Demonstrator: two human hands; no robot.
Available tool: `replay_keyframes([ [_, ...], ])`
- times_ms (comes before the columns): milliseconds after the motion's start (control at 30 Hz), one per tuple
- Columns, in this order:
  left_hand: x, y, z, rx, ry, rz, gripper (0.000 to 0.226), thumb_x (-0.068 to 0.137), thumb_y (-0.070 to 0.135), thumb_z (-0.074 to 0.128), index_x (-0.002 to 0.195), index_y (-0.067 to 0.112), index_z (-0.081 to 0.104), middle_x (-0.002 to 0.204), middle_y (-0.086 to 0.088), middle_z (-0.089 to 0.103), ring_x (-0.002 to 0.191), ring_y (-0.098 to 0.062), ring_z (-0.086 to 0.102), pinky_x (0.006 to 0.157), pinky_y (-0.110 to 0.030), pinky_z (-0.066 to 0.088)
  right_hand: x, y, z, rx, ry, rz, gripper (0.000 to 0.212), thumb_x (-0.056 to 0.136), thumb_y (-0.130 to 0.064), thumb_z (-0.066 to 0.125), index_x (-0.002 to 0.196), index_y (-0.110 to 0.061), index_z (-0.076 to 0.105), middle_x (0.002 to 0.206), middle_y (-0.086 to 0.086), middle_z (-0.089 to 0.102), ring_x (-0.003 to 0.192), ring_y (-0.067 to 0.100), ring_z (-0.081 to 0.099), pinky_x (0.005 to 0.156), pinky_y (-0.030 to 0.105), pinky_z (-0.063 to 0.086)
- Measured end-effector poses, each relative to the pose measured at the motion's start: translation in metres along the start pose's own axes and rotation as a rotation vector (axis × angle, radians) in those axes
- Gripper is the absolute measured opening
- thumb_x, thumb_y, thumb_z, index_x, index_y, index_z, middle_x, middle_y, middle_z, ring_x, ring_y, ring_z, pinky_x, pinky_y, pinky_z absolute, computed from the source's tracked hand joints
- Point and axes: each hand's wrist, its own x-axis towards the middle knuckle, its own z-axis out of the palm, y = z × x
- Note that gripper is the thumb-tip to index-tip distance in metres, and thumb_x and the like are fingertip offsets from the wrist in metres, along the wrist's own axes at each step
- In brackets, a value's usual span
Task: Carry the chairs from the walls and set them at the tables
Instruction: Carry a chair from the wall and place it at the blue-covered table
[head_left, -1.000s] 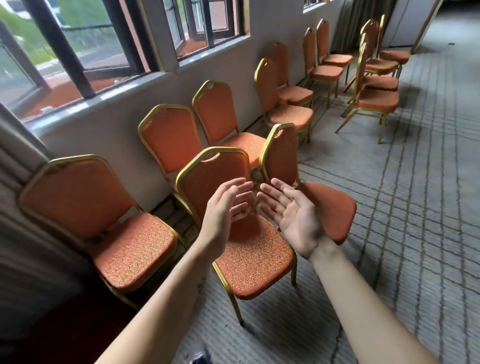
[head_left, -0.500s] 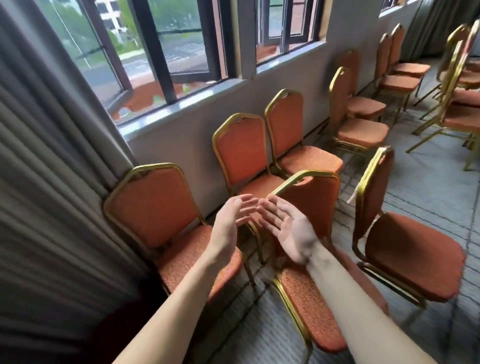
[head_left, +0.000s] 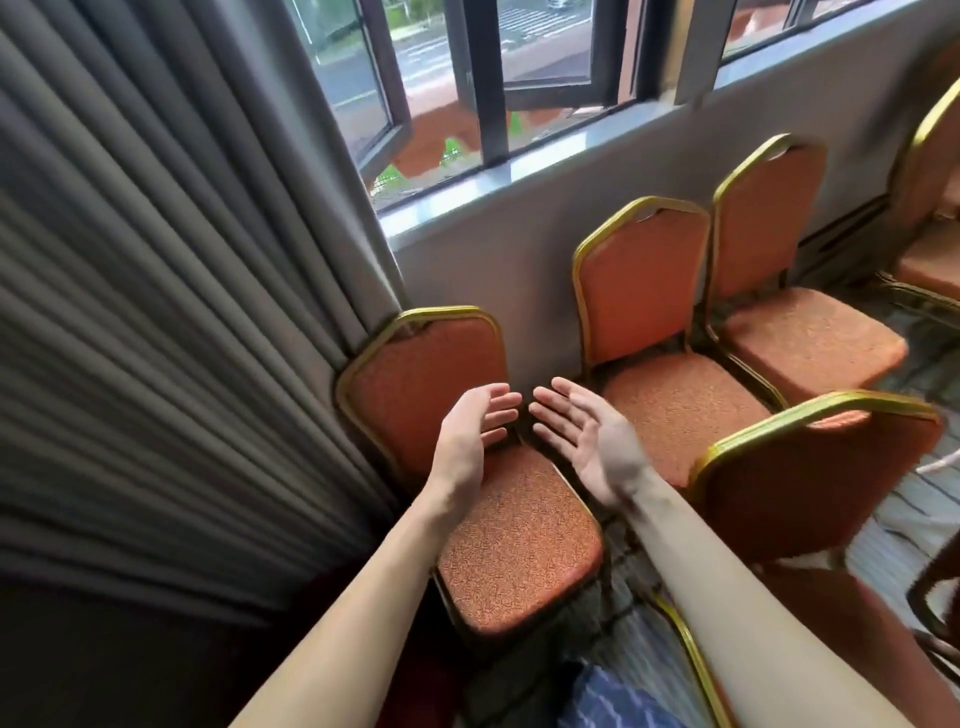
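One curtain (head_left: 156, 312) hangs left; a chair (head_left: 519, 545) stands against it by the wall (head_left: 493, 270). Above its seat hover left hand (head_left: 470, 431) and right hand (head_left: 587, 436), palms facing, fingers extended, holding nothing. More chairs (head_left: 675, 410) stand rightward.

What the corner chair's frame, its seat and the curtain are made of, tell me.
Frame: likely metal tube, glossy gold finish, glinting.
Seat: seemingly padded woven fabric, matte orange, fine swirl pattern.
Curtain: heavy grey cloth, matte, hanging in deep pleats.

Soft daylight enters from the far window (head_left: 519, 78); curtain (head_left: 156, 312) dim at left; edges bowed, slight motion blur.
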Motion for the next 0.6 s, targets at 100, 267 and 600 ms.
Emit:
replay_keyframes([
  [100, 0.032, 0.003, -0.011, 0.019, -0.007, 0.02, 0.034, 0.108, 0.027, 0.036, 0.122, 0.015, 0.065, 0.116, 0.001, 0.074, 0.111, -0.015, 0.068, 0.104, -0.043, 0.049, 0.04, 0.004, 0.013, -0.013, -0.001, 0.01, 0.039, 0.107, -0.017, 0.035, 0.142, -0.006, 0.049, 0.129, 0.013, 0.068, 0.117, 0.025, 0.067, 0.095, 0.037, 0.052],
  [267, 0.069, 0.004, -0.021, 0.029, -0.093, 0.026, 0.034, 0.109, 0.026, 0.035, 0.123, 0.014, 0.064, 0.117, 0.0, 0.074, 0.111, -0.014, 0.068, 0.103, -0.041, 0.05, 0.067, 0.001, 0.025, -0.033, 0.052, -0.008, 0.037, 0.107, -0.018, 0.036, 0.139, -0.008, 0.051, 0.128, 0.012, 0.068, 0.117, 0.023, 0.067, 0.095, 0.035, 0.053],
  [600, 0.122, 0.003, 0.023, 0.141, -0.487, 0.021, 0.026, 0.107, 0.023, 0.045, 0.123, 0.017, 0.064, 0.119, 0.003, 0.072, 0.112, -0.013, 0.067, 0.102, -0.035, 0.05, 0.043, -0.007, -0.004, -0.035, 0.39, -0.181, 0.036, 0.108, -0.02, 0.038, 0.14, -0.013, 0.051, 0.133, 0.01, 0.065, 0.119, 0.022, 0.065, 0.108, 0.042, 0.049],
])
